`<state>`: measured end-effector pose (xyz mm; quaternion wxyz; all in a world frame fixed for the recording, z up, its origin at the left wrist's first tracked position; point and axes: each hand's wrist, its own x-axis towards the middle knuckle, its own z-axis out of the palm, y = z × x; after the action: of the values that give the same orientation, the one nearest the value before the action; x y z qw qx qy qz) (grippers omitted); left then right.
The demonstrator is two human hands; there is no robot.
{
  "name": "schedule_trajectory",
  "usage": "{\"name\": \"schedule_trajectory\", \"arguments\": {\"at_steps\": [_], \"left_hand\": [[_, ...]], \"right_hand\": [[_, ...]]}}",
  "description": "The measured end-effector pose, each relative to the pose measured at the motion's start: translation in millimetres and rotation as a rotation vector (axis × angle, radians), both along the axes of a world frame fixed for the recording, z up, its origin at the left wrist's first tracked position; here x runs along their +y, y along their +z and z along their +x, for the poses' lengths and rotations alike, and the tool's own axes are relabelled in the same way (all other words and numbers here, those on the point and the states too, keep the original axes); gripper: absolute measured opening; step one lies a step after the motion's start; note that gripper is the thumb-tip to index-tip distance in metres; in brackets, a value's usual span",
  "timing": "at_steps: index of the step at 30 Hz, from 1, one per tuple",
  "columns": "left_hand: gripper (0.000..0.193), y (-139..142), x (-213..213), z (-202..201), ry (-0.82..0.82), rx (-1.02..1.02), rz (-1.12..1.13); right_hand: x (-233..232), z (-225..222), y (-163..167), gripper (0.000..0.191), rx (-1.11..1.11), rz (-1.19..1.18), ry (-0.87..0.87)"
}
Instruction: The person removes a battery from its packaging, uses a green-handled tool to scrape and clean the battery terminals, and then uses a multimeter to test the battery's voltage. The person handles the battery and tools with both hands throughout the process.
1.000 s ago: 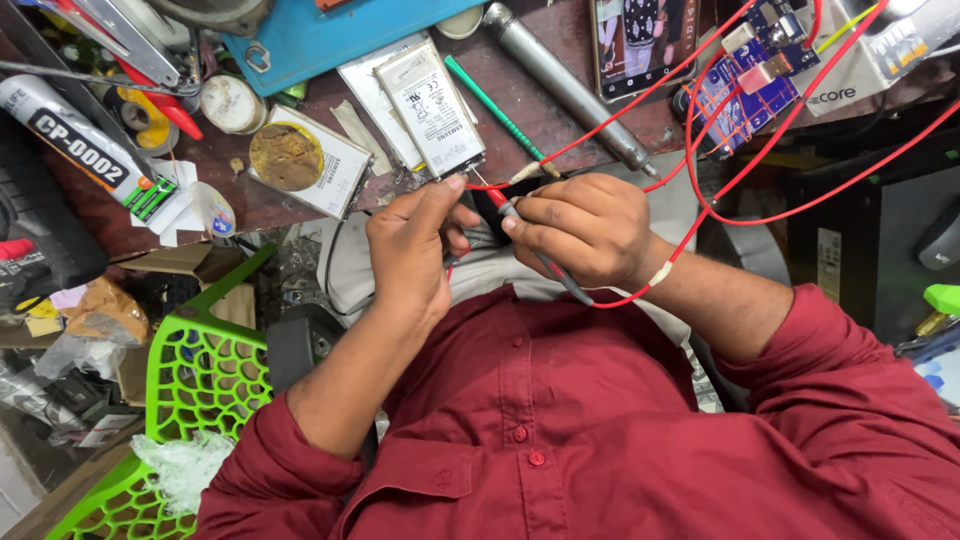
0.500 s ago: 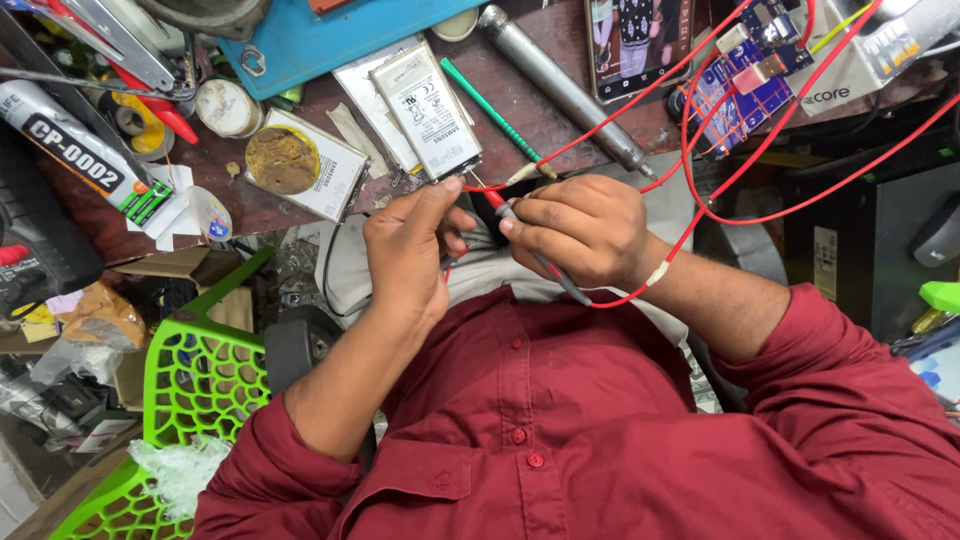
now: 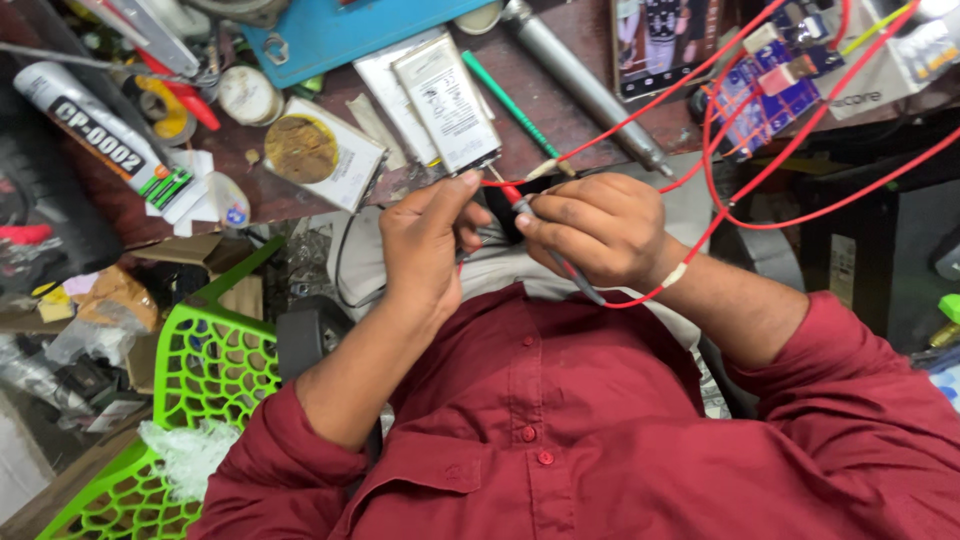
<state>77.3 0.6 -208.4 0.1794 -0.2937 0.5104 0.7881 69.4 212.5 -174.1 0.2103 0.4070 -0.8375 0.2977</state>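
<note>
Both forearms rise from the maroon shirt (image 3: 560,450) and meet just below the desk (image 3: 560,70) edge, wrists bent inward toward each other. The left hand (image 3: 425,245) stands with thumb and forefinger extended upward, their tips pressed to the lower end of a flat silver battery (image 3: 448,105). That battery lies tilted on the desk, its bottom end at the desk's near edge. The right hand (image 3: 600,225) curls its fingers around a red-tipped probe (image 3: 515,197), pinching it like a pen, the point aimed at the battery's lower end. Red wires (image 3: 760,150) loop from this hand up to a blue circuit board (image 3: 765,90). A green pen (image 3: 510,105) and a grey metal tool (image 3: 585,85) lie close above the right hand, leaving little room there. A green plastic chair (image 3: 190,390) crowds the left elbow.
</note>
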Motion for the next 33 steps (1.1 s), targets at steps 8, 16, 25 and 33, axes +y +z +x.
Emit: {"name": "schedule_trajectory", "arguments": {"at_steps": [8,16,25,33], "left_hand": [[0.017,-4.5,-0.6,0.9,-0.003,0.000,0.029],[0.016,-3.4,-0.5,0.5,-0.010,0.006,0.024],[0.016,-3.5,-1.1,1.4,-0.004,0.001,0.024],[0.016,-0.6,-0.5,1.3,-0.012,-0.003,0.009]], "right_hand": [[-4.1,0.0,-5.6,0.019,0.024,0.012,0.002],[-4.6,0.6,-6.8,0.019,0.036,0.019,-0.007],[-3.1,0.1,-5.7,0.021,0.025,0.012,0.009],[-0.9,1.6,-3.9,0.021,0.027,0.009,0.006]]}}
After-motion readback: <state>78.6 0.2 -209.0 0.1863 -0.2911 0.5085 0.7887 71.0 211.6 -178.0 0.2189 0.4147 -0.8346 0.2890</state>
